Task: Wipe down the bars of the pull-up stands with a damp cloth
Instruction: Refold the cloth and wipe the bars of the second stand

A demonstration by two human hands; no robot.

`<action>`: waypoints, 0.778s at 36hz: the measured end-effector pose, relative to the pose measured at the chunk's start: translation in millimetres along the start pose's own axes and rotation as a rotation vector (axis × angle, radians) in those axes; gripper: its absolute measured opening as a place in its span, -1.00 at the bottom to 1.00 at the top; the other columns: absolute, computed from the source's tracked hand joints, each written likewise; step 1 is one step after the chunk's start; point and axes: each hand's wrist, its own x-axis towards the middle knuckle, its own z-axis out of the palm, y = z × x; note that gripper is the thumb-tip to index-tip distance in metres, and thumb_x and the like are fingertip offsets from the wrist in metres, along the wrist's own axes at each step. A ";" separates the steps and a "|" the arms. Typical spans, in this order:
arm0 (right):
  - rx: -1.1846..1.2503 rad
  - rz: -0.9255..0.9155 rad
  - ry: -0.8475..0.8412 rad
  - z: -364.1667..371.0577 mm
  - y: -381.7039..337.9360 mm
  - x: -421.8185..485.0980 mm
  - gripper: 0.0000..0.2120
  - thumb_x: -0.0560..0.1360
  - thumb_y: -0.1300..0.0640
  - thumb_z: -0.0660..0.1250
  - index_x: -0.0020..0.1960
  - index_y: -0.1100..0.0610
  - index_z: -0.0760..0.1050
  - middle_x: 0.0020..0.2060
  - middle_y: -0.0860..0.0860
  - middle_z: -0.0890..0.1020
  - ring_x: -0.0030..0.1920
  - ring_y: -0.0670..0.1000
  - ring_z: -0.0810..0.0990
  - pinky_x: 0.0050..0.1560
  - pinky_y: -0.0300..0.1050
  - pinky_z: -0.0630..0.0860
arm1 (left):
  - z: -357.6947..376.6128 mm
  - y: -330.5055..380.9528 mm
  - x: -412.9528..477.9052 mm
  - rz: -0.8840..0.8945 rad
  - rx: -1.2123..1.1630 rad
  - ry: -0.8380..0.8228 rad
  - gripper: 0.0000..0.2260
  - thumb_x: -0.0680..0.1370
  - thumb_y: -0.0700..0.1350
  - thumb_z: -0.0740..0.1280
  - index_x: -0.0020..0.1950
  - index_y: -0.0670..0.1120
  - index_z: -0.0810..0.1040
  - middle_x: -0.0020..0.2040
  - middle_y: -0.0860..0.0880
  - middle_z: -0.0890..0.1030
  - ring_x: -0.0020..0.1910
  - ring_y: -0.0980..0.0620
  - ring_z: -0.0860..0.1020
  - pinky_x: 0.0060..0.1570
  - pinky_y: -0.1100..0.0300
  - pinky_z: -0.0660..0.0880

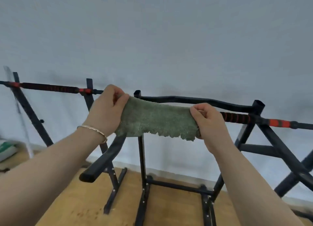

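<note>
Head view shows both hands raised to the near pull-up stand (142,166), a green cloth (157,120) stretched flat between them. Her left hand (106,110), a bracelet (93,130) on its wrist, pinches one end with curled fingers and thumb; the right hand (210,122) grips the other end the same way. The cloth hangs across the stand's striped grip bar (237,118), which emerges just beside the right hand, under a curved black bar (194,100). A second stand's bar (49,88) stands further left against the pale wall (152,39).
</note>
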 end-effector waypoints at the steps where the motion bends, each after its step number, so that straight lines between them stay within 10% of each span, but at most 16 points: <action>1: 0.003 -0.006 -0.035 9.7 -1.1 9.3 -0.90 0.60 0.08 0.33 -0.08 0.04 0.56 -0.32 0.01 0.53 -0.36 0.01 0.40 -0.42 -0.12 0.37 | -6.6 -7.3 7.6 -0.004 0.033 0.009 -0.89 0.66 0.00 0.21 0.02 -0.01 0.44 -0.13 0.14 0.52 -0.19 0.28 0.47 -0.31 0.44 0.31; 21: -0.171 0.055 -0.407 169.2 46.0 154.8 -0.93 0.61 0.16 0.31 -0.02 0.07 0.57 -0.27 0.08 0.61 -0.48 -0.01 0.45 -0.47 -0.13 0.38 | -20.2 -197.5 168.3 -0.156 0.078 -0.192 -0.89 0.58 -0.09 0.38 0.06 0.10 0.54 -0.05 0.09 0.61 -0.05 0.09 0.59 -0.13 0.24 0.51; 28: -0.198 0.205 -0.579 190.9 60.4 154.2 -0.60 0.58 0.32 0.10 0.00 -0.05 0.64 -0.43 0.12 0.59 -0.48 0.06 0.55 -0.47 -0.14 0.47 | -4.3 -210.6 209.6 -0.128 0.134 -0.255 -0.83 0.54 -0.09 0.43 0.09 0.09 0.56 -0.11 0.12 0.59 -0.13 0.15 0.56 -0.10 0.29 0.47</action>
